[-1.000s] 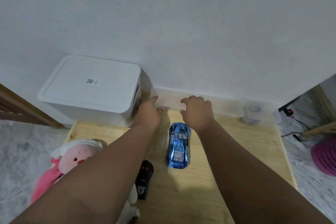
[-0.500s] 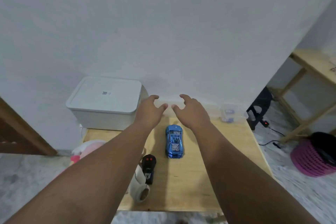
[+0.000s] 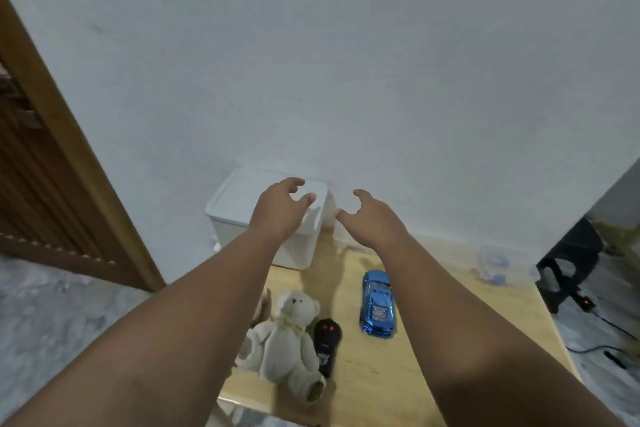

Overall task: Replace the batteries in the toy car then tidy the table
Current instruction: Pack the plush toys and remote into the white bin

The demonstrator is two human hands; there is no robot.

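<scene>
A shiny blue toy car [image 3: 377, 305] stands on the wooden table [image 3: 450, 319], nose toward the wall. A black remote control [image 3: 326, 343] with two red buttons lies to its left. My left hand [image 3: 278, 211] hovers in the air over the white lidded storage box [image 3: 239, 208] at the table's back left, fingers loosely spread, holding nothing. My right hand [image 3: 372, 218] hovers beside it above the table's back edge, fingers also relaxed and empty. Both hands are well above and behind the car.
A beige teddy bear [image 3: 291, 340] lies at the table's front left, touching the remote. A small clear plastic container [image 3: 491, 265] sits at the back right. A wooden door [image 3: 52, 163] is on the left. A black stool [image 3: 568, 260] and cables are on the floor at right.
Both hands have let go of the clear tray at the wall and lifted up. The view has pulled back and swung left, bringing the teddy bear and the door into sight.
</scene>
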